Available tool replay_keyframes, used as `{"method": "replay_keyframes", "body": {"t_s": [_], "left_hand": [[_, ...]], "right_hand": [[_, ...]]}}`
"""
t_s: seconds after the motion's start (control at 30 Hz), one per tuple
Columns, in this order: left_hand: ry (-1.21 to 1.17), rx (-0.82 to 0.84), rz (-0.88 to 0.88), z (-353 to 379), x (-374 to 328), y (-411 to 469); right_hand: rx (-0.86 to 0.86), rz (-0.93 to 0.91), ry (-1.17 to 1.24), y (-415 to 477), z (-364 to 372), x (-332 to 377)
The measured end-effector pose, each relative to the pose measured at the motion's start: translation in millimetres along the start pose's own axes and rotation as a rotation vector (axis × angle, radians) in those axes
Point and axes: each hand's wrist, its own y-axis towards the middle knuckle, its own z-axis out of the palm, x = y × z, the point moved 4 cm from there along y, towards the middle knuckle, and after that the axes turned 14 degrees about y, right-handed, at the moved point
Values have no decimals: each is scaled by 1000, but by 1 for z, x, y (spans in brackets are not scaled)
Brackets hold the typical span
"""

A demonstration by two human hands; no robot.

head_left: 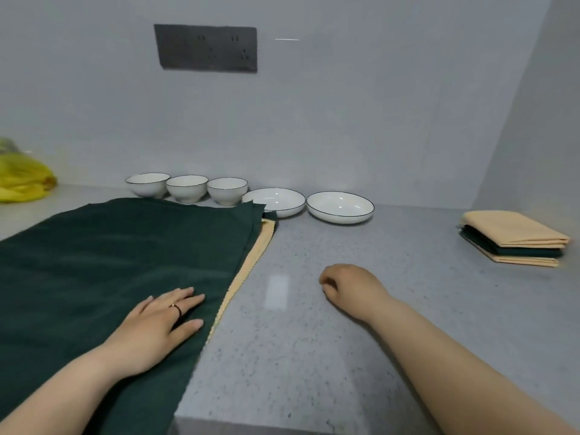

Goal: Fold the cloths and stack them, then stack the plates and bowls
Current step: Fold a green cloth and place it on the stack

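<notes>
The left hand [160, 321] is lying flat, fingers straight and spread, pressing on the green cloth [110, 262] near its right edge and gripping nothing. The right hand [348, 287] is resting on the counter [314, 356] with fingers loosely curled under, holding nothing, well apart from the cloth.

The green cloth is lying spread at the left, over a tan cloth [251, 265] whose edge is peeking out along the right side. A folded stack [514, 240] is sitting far right.

Risks: the green cloth's far corner is reaching the rim of the left plate [277, 200], so a quick pull may be dragging that plate into the right plate [340, 207] or the bowls [187, 187]. Its near part is hanging over the counter's front edge, so releasing the pressure could be letting it slide off. Lifting it carelessly may be tugging the tan cloth along.
</notes>
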Motion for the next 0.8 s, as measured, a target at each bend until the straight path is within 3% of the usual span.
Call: {"method": "replay_keyframes", "body": {"t_s": [0.23,0.43,0.63,0.8], "left_hand": [[11,11,-40,0,-3,22],[-8,7,-52,-1,-3,28],[-24,4,-54,-2,-3,26],[-105,-11,-27,-3,-1,23]], "right_hand": [[63,-148,282,-9,27,82],[330,-428,333,-39,64,143],[252,-578,279,-47,74,156],[209,-473,410,-44,75,157]]}}
